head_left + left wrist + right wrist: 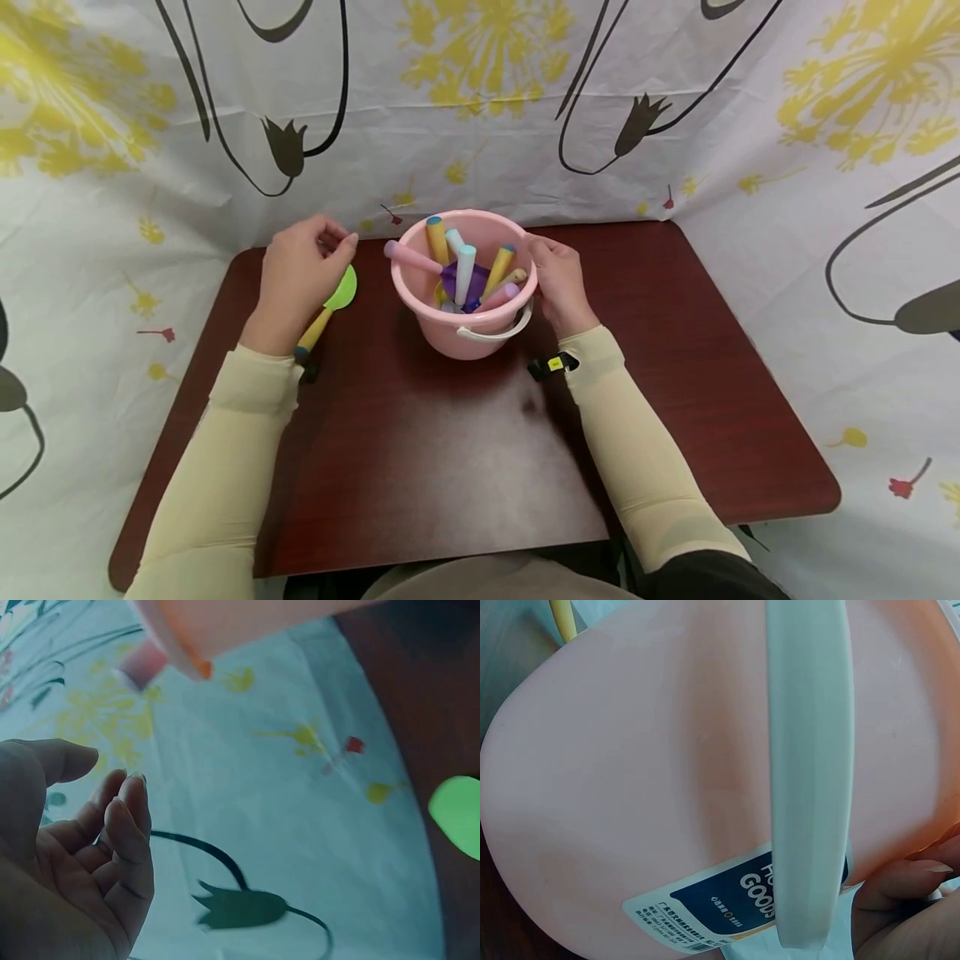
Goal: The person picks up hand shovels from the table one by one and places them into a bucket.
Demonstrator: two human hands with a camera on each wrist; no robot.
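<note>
A pink bucket (463, 340) with a white bail handle (498, 332) stands tilted on the table. My right hand (562, 283) grips its rim on the right side; the right wrist view shows the thumb and fingers (907, 892) at that rim. Several handled tools fill it, among them a pink handle (412, 257), a pale blue handle (465, 271) and a yellow handle (500, 265). Left of the bucket, my left hand (300, 262) hovers with loosely bent fingers and nothing in them. Under it lies a green spoon-like tool (342, 290) with a yellow handle, partly hidden by the wrist.
The dark red-brown table (435, 467) has rounded corners. A white cloth (480, 158) with yellow and dark flower prints hangs behind and at both sides. A printed label (712, 900) sticks to the bucket's wall.
</note>
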